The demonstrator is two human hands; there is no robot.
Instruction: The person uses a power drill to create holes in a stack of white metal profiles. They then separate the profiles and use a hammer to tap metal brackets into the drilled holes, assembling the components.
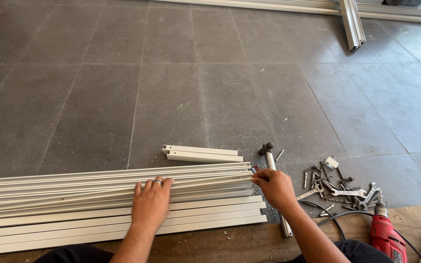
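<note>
Person, head view: two bare forearms, no sleeves. Left hand [151,204] wears a silver ring on one finger. Right hand [275,187] unadorned. Dark trousers at lower frame edge.

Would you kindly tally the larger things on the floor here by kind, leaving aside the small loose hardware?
Stack of long white metal strips, under the left hand, right hand at its end: 1
Short white strips: 2
Red power drill: 1
Wrenches: at least 2
Pale frame rails by the far wall: number unclear, not counted
Total: 6
</note>
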